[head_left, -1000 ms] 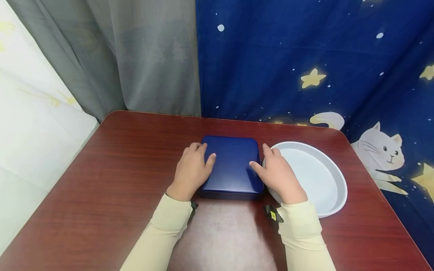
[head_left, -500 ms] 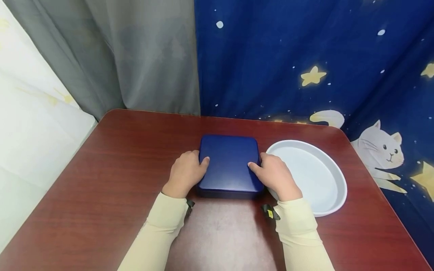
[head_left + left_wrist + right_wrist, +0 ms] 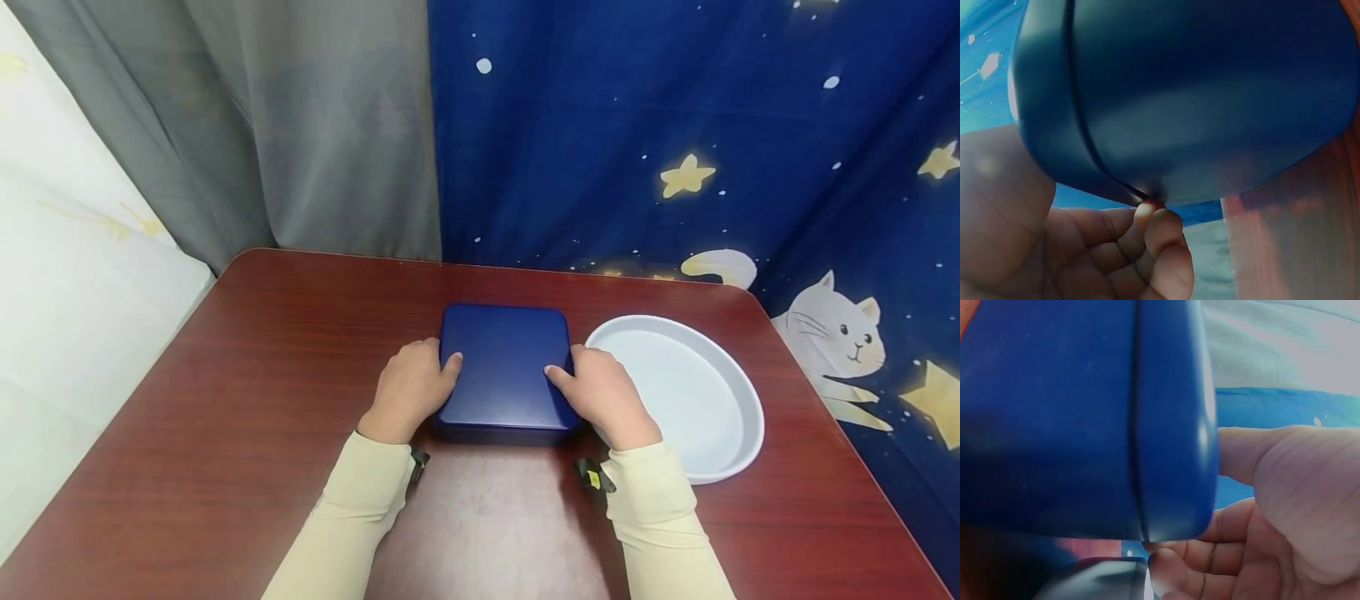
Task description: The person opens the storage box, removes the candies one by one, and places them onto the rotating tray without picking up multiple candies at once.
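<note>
A dark blue lidded box (image 3: 504, 362) lies flat on the table, its rectangular top facing up. At its left side my left hand (image 3: 408, 387) holds it, thumb over the top edge and fingers down the side. Opposite, my right hand (image 3: 607, 392) grips the right side in the same way. In the left wrist view, curled fingertips (image 3: 1163, 228) touch the seam between lid and body of the box (image 3: 1210, 112). The right wrist view has fingertips (image 3: 1163, 565) at the seam's lower end on the box (image 3: 1054, 425). The lid sits closed; the contents are hidden.
A round white shallow tray (image 3: 682, 392) stands just right of the box, partly behind my right hand. The reddish-brown wooden table (image 3: 225, 417) ends at a grey curtain (image 3: 345, 125) and a blue starry curtain (image 3: 562, 125). White cloth (image 3: 75, 292) hangs on the left.
Both hands have drawn back slightly toward me along the box's sides, and their fingers have bent in to grip its edges. The box and the tray have stayed in place.
</note>
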Motion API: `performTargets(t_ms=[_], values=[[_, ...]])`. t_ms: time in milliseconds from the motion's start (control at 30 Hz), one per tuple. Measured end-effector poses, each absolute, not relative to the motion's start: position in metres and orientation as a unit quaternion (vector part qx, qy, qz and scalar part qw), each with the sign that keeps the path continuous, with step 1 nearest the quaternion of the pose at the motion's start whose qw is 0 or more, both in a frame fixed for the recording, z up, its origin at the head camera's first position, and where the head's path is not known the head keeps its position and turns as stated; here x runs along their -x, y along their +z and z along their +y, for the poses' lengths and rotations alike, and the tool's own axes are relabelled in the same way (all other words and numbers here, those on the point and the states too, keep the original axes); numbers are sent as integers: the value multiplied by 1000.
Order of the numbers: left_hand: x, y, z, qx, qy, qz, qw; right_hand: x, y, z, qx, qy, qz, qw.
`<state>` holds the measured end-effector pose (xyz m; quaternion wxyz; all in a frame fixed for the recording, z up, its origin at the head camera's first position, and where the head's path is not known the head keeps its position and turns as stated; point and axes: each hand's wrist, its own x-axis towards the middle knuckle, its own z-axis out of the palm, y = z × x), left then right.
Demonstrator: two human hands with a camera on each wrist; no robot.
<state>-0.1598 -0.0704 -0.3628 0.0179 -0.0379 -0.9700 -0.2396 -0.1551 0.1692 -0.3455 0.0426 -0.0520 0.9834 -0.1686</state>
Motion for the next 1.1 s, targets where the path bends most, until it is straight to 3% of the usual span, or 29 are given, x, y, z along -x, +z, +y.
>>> performTargets(t_ms=[867, 1100], values=[[160, -362, -71, 46, -241, -969, 24, 154, -344, 168, 47, -169, 983, 52], [160, -359, -71, 51, -250, -966, 35, 153, -339, 169, 56, -172, 983, 28]])
